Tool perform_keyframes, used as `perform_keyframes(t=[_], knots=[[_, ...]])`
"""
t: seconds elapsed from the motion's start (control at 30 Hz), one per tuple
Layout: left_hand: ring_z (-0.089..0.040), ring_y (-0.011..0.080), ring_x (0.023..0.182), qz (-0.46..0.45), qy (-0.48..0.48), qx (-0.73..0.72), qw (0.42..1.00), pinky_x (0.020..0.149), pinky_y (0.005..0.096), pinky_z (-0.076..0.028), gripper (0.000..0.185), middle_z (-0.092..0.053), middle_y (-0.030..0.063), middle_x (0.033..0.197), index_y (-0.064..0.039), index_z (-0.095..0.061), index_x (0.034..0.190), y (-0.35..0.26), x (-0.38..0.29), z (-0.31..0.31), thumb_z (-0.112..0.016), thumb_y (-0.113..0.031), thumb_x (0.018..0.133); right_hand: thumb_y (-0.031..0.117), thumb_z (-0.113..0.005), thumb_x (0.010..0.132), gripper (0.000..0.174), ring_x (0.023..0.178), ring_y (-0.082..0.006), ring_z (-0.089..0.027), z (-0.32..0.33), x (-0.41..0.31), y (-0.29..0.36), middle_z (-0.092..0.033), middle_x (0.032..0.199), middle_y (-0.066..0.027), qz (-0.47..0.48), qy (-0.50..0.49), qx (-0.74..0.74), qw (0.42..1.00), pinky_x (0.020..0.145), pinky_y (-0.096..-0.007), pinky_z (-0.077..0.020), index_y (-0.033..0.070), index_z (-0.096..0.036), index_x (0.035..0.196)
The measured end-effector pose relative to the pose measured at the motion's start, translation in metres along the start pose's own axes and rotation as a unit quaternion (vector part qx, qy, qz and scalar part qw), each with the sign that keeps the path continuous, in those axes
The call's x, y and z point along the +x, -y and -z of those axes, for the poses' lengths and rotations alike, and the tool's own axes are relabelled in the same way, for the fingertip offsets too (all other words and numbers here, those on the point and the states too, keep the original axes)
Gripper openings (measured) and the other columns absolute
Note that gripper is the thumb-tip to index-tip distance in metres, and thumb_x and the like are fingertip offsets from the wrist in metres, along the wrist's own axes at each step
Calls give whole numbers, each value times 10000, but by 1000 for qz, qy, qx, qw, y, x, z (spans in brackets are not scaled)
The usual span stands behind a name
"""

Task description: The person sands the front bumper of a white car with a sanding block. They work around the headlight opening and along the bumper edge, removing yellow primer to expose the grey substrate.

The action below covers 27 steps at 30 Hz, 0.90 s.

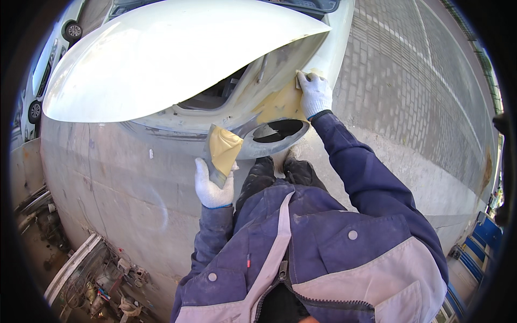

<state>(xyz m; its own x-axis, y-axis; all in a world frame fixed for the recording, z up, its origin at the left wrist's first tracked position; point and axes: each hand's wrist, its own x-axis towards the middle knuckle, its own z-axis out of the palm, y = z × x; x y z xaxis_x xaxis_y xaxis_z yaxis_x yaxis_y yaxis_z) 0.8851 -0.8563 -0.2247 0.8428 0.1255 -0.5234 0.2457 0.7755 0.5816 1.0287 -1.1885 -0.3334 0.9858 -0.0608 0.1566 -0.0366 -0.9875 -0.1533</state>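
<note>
My left hand, in a white knit glove, holds a grey plate bearing a smooth mound of yellow body filler. My right hand, gloved the same way, grips a small flat spreader against the car's rear corner panel. Yellow filler covers the panel to the left of that hand, above the oval lamp opening. The raised white trunk lid spans the upper left. Most of the spreader is hidden by my right fingers.
Beneath the raised lid is the open trunk. Other parked cars stand at the far left. Scrap parts and wires lie at the lower left. Brick paving runs along the right, and blue metal frames stand at the lower right.
</note>
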Motion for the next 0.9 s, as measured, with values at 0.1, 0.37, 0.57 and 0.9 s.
perform_keyframes(t=[0.1,0.37,0.57,0.9], knots=[[-705,344,889,2,-22,11,1000,836,477,-558,559,-732,213,1089,56,-589,1394,-3,2,5,-478,-452,1186,95,-640,921,465,990,-381,-729,1,-27,28,-737,1130,-139,32,-9,0,999,849,-491,-605,169,-721,1373],[-703,351,912,14,40,3,999,837,486,-559,556,-721,221,1126,63,-589,1378,-10,11,0,-479,-447,1187,126,-671,895,513,1100,-334,-722,4,-77,70,-726,1193,-102,81,53,23,995,920,-494,-567,152,-688,1407],[-701,366,930,28,88,7,996,851,486,-563,547,-716,221,1148,57,-575,1392,-12,17,-8,-481,-442,1187,173,-690,904,434,1064,-324,-714,2,-114,83,-692,1113,-85,114,89,48,988,891,-493,-562,157,-701,1337],[-683,346,1089,124,88,71,986,877,486,-559,501,-688,179,1346,-23,-554,1493,13,30,-12,-449,-416,1201,-1,-598,987,421,1132,-332,-704,88,-115,70,-732,1174,-202,-172,17,464,869,999,-406,-551,11,-692,1397]])
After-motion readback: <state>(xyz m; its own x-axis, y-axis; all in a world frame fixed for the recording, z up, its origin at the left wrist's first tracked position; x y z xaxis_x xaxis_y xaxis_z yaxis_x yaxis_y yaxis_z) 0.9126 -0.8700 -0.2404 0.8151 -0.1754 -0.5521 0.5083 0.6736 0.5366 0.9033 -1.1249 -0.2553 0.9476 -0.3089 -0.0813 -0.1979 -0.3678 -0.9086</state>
